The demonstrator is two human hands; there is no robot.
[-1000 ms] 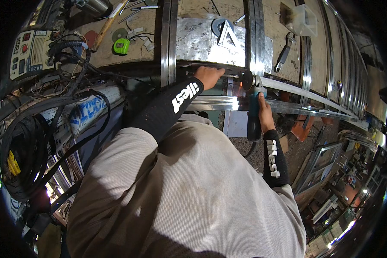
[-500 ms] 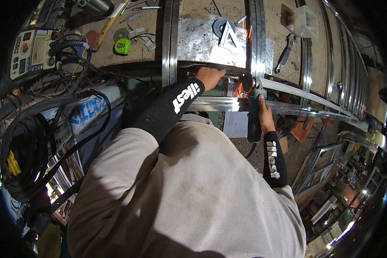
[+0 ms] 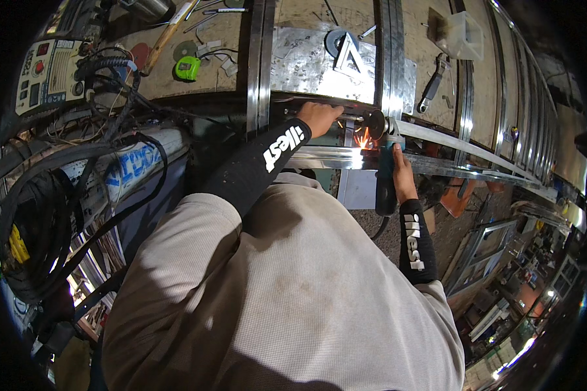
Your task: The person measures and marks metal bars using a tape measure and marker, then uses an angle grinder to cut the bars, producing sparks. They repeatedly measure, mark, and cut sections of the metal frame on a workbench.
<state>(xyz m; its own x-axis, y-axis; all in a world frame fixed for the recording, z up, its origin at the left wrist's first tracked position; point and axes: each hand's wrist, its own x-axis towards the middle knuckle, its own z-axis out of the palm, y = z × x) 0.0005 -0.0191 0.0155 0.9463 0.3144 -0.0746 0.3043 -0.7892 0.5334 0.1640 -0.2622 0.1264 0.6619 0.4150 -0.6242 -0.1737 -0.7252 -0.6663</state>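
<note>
My right hand [image 3: 403, 174] is wrapped around the teal-and-black body of an angle grinder [image 3: 385, 182]. The grinder's round disc [image 3: 374, 122] meets the metal by the bench edge, and orange sparks [image 3: 364, 139] fly just left of it. Left of the disc, my left hand [image 3: 321, 118] is closed over metal at the bench's near edge; what its fingers grip is mostly hidden. A shiny metal tube [image 3: 316, 157] runs crosswise nearer to me, below the sparks. A pale flat bar [image 3: 456, 139] stretches off to the right from beside the grinder head.
Metal tubes [image 3: 259, 72] lie across the wooden bench. On it are a triangular metal square [image 3: 349, 57], a green tape measure [image 3: 187, 68], a black-handled tool [image 3: 433, 83] and a clear plastic container [image 3: 464, 36]. A welding machine [image 3: 49, 75] and coiled cables [image 3: 29, 241] crowd the left.
The sparks have changed shape and look brighter and more bunched beside the disc. Both hands and the grinder hold nearly the same place.
</note>
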